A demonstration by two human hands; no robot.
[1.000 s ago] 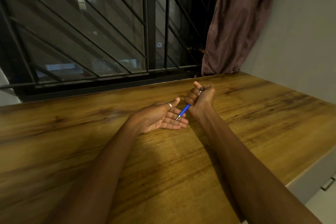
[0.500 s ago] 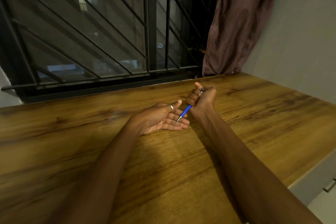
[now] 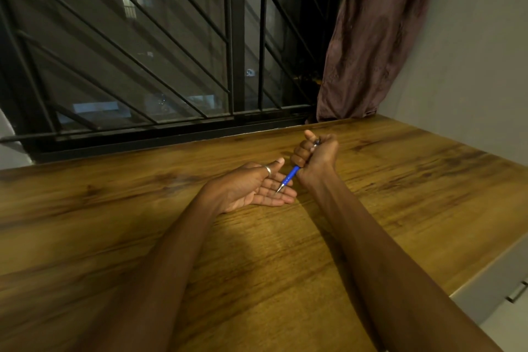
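Pen [image 3: 291, 177] juts from right hand's [image 3: 315, 156] closed grip, tip over flat, open left hand [image 3: 257, 188].

The pen [image 3: 291, 176] in your right hand [image 3: 315, 156], just right of the frame's centre, was bright blue along its barrel, with a silver metal tip. On the thumb of your left hand [image 3: 257, 188] you wore a plain silver ring [image 3: 268, 170]. The table [image 3: 257, 266] across the lower frame was warm honey-brown, patterned with wood grain and darker brown streaks. The window grille [image 3: 237, 37] in the upper left was black, its bars forming a pattern of uprights and slanting diagonals. The curtain [image 3: 371, 37] at upper right was a dull mauve-brown with darker blotches. The wall [image 3: 471, 51] beside it was pale grey, and so was the cabinet front [image 3: 485, 288] at lower right.
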